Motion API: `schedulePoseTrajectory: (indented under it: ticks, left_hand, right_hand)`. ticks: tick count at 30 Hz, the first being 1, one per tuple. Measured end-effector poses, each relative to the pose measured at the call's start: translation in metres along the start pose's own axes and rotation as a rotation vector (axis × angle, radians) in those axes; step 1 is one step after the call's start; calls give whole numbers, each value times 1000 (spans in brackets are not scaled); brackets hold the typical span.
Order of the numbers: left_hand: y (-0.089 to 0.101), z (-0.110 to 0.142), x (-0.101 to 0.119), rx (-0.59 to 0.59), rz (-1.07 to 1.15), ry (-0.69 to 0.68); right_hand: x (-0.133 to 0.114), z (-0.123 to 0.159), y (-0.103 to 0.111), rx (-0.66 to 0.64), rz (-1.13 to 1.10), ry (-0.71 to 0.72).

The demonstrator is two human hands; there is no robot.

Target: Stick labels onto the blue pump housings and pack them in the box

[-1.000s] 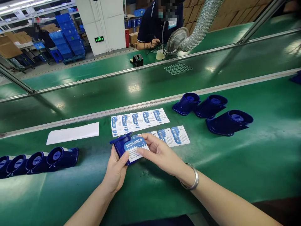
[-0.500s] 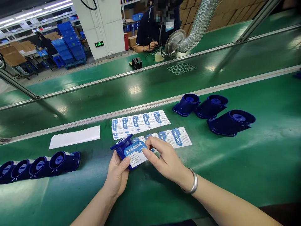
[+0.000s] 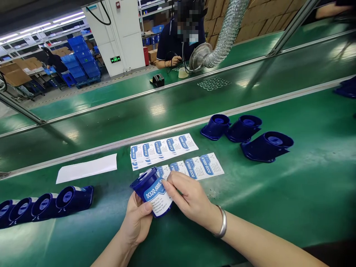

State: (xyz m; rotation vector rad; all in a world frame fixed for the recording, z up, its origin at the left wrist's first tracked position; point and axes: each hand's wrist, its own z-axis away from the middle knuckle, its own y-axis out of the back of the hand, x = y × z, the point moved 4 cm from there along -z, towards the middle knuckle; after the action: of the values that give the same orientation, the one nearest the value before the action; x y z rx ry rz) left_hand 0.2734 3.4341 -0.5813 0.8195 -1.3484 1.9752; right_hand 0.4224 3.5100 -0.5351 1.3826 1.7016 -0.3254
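My left hand [image 3: 139, 218] is wrapped round a dark blue plastic housing [image 3: 144, 180] with a flared rim, its thumb resting by the label's edge. Across the side of the housing lies a blue and white label [image 3: 159, 200] reading "DC52Q-5000L/H". Thumb and fingertips of my right hand [image 3: 189, 196] are closed at the label's right edge, which they partly cover. Just behind the hands is a strip of the same labels [image 3: 205, 165], partly hidden by the right hand. A stack of label sheets [image 3: 164, 150] lies farther back.
Blue housings [image 3: 267, 146] stand at the right. A row of several housings with labels [image 3: 46, 205] is at the left, near a blank white strip [image 3: 87, 168]. Beyond a metal rail, a person [image 3: 180, 40] works beside a silver duct [image 3: 228, 37].
The housing has turned and tilted in my left hand, and the label now curves round its side. My right fingers have stayed at the label's right edge. The view has shifted slightly.
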Motion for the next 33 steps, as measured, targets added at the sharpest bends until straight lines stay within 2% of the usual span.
schedulePoseTrajectory:
  ticks: [6,10,14,16,18,20,23,28,33]
  left_hand:
    - [4,2,-1,-47,-1,-22]
    - [12,3,-5,-59,14,-48]
    - [10,1,-3,-116,33,0]
    - [3,0,0,-132,85,60]
    - [-6,-1,3,-151,163,141]
    - [-14,-2,4,-181,224,222]
    - [-22,-2,1,-239,268,312]
    - [-23,0,-9,-315,326,470]
    - [-23,0,-12,-350,284,482]
  right_hand:
    - [3,7,-13,34,-194,-99]
    - [16,15,-23,103,-362,-320]
    - [26,20,-33,62,-504,-487]
    - [30,18,-29,113,-536,-510]
    - [34,14,-19,202,-509,-487]
    - [35,10,-11,235,-471,-448]
    - [36,6,-8,136,-520,-437]
    - [39,9,-18,-68,-667,-524]
    - [40,12,-23,-117,-734,-579]
